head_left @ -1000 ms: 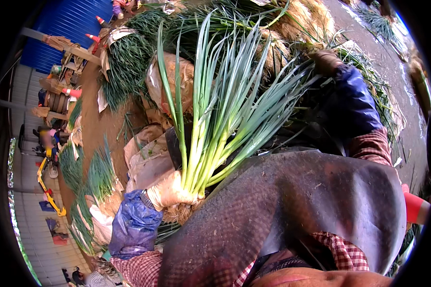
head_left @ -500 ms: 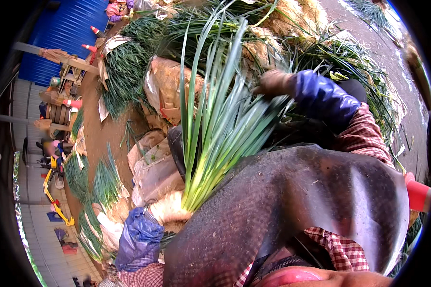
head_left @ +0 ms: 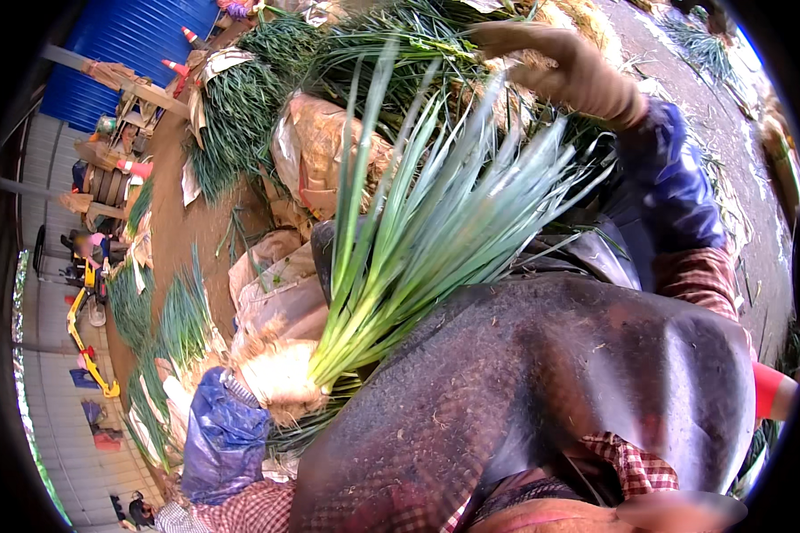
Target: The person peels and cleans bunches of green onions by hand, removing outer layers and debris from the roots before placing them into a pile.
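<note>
A large bunch of green onions (head_left: 427, 240) leans across my lap, its long leaves fanned toward the upper right. At its pale lower end, my left hand (head_left: 280, 375) is closed around the bunch; glare washes out the separate fingers. My right hand (head_left: 587, 78), in a brown glove, is raised beyond the leaf tips with fingers apart and nothing in them. A dark, shiny apron (head_left: 524, 373) covers my lap beneath the bunch.
Heaped green onions (head_left: 231, 133) lie at the far left, and a wrapped bundle (head_left: 316, 151) sits ahead. More bunches (head_left: 182, 302) stand on the left. A red cone (head_left: 769, 391) is close at my right. Cones and a yellow toy-like digger arm (head_left: 87, 329) appear farther left.
My right hand has lifted away from the leaves, up and to the right, and its fingers have spread. My left hand has shifted slightly left with the bunch, whose leaves spread wider.
</note>
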`<state>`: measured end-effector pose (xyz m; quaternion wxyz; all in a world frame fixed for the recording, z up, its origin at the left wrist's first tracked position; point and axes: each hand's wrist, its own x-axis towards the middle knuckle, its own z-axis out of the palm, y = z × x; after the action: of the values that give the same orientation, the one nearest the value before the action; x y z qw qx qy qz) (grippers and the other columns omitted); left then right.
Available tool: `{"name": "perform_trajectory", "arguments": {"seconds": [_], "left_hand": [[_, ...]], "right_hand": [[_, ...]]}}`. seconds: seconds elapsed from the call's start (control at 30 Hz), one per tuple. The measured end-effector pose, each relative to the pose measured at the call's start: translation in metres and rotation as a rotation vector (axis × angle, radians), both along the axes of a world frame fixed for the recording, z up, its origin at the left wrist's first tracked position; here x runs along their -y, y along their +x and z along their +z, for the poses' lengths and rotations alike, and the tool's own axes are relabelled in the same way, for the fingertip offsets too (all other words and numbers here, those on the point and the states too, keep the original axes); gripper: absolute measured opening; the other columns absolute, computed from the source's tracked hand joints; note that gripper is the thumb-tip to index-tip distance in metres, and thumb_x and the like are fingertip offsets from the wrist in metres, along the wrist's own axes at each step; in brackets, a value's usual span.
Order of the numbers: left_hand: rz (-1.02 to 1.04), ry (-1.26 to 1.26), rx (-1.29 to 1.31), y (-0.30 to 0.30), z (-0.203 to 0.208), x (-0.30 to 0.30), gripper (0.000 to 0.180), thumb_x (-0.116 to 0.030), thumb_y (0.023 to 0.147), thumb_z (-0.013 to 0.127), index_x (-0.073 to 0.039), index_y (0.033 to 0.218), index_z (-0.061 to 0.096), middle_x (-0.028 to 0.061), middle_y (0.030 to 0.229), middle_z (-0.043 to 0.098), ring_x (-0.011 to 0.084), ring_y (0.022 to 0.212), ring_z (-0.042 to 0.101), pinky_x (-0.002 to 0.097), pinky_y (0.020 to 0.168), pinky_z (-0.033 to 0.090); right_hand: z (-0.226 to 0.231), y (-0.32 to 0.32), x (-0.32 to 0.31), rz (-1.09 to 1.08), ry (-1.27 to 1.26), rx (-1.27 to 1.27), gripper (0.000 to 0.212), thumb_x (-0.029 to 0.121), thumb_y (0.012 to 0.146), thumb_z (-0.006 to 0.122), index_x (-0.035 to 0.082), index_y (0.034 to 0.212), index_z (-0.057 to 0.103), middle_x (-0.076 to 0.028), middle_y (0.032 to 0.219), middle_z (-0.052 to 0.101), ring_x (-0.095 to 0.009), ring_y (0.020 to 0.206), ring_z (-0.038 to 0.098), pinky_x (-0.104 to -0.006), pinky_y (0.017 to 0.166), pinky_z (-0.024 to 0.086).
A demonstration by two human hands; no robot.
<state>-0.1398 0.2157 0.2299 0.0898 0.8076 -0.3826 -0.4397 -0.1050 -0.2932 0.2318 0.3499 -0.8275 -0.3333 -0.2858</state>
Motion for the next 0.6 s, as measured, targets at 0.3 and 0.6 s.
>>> {"name": "perform_trajectory", "arguments": {"seconds": [0.3,0.6], "left_hand": [[-0.309,0.400,0.761,0.000,0.043,0.025,0.072,-0.010,0.064,0.060,-0.014,0.133,0.042,0.0134,0.086,0.059,0.0327,0.076,0.061,0.0449,0.067,0.049],[-0.056,0.402,1.041,0.006,-0.016,-0.115,0.077,-0.009,0.062,0.062,-0.011,0.136,0.040,0.0124,0.104,0.055,0.0304,0.098,0.052,0.0406,0.085,0.040]], "right_hand": [[-0.044,-0.007,-0.180,0.414,-0.587,-0.607,0.069,0.029,0.076,0.067,0.018,0.139,0.041,-0.019,0.087,0.063,-0.031,0.077,0.062,-0.0428,0.076,0.049],[-0.236,0.009,0.222,0.201,-0.384,-0.423,0.012,0.013,0.074,0.063,0.003,0.078,0.062,-0.013,0.073,0.061,-0.029,0.061,0.056,-0.0372,0.056,0.046]]}}
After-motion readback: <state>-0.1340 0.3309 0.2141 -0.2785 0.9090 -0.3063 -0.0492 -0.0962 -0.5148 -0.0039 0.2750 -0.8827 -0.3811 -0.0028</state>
